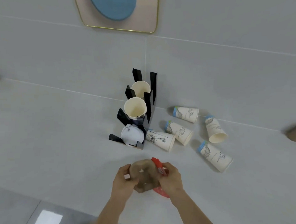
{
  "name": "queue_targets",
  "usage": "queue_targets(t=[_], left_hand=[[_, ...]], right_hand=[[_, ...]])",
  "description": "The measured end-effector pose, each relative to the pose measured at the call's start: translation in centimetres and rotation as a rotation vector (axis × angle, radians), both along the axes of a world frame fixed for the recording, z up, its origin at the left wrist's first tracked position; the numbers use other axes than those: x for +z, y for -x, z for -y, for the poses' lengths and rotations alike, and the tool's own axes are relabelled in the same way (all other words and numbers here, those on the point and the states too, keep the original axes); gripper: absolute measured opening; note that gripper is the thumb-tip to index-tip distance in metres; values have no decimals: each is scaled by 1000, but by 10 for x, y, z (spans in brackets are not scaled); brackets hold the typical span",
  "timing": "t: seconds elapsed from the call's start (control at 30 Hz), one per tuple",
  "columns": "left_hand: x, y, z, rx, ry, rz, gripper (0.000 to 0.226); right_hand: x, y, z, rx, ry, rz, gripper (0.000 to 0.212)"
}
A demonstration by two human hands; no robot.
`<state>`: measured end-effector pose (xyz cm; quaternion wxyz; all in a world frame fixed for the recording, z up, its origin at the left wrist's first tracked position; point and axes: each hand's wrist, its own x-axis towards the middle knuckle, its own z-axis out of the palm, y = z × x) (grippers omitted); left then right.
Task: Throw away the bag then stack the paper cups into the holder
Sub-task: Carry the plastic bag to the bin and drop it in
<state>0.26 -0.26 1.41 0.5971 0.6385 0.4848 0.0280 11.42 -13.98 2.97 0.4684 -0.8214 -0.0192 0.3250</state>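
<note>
A crumpled brown bag [143, 175] with a red strip along its right side is pinched between both hands near the counter's front. My left hand [123, 179] grips its left side and my right hand [171, 176] its right side. Behind it stands a black cup holder [147, 90] with three slots. Upright paper cups [135, 107] fill the back two slots, and a white crumpled thing [132, 134] fills the front slot. Several printed paper cups [161, 140] lie on their sides to the holder's right.
The pale grey counter [61, 140] meets a tiled wall behind the holder. A framed picture [118, 12] hangs on the wall above. A brown object [295, 131] sits at the far right edge. The counter's front edge runs along the lower left.
</note>
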Motion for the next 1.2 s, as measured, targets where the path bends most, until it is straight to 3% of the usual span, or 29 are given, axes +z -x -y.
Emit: queue_targets(t=[0.1,0.3,0.47,0.67,0.9,1.13,1.2], left_hand=[[10,25,-11,147,1,57,43],[22,90,-35,409,7,208,36],[14,155,-56,621,28,258,35],[-5,232,-72,837,180,302,25],[-50,323,-73,1058,141,201,28],[-116,390,-69,1157,219,45,26],[-130,402,-73,1187,229,15,23]], right_hand=[[10,7,-26,37,-80,-79,9],[20,52,-92,286,-137,-279,47],[10,108,-140,455,-150,-317,29],[-13,177,-189,617,-77,-378,27],[-63,283,-219,901,163,-297,34],[-117,363,-231,902,277,-203,18],[-132,379,-234,914,310,-193,22]])
